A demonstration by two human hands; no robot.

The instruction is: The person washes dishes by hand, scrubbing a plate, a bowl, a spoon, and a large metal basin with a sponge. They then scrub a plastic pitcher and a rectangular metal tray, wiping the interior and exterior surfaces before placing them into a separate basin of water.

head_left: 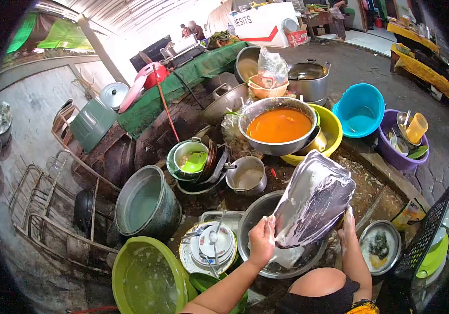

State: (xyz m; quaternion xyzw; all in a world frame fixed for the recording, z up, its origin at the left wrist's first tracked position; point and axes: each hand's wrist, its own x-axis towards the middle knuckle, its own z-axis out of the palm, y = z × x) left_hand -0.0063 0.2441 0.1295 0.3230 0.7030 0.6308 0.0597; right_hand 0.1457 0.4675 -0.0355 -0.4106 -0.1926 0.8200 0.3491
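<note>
A rectangular metal pan (316, 201), streaked with white soap suds, is tilted up before me with its broad side showing. My left hand (262, 239) is closed on its lower left corner, suds on the fingers. At the right edge, my right hand (347, 229) is closed against the pan, its fingers partly hidden; a small yellowish bit shows there, too little to name. Beneath the pan stands a wide metal basin (249, 222) with soapy water. Left of it, a stack of plates (195, 254) carries several spoons.
A green tub (125, 277) and a grey bucket (125, 209) of water stand left. Ahead is a metal basin of orange liquid (279, 125) over a yellow tub (334, 123). Blue (363, 102) and purple (384, 141) basins sit right, beyond a metal bowl of scouring material (392, 233).
</note>
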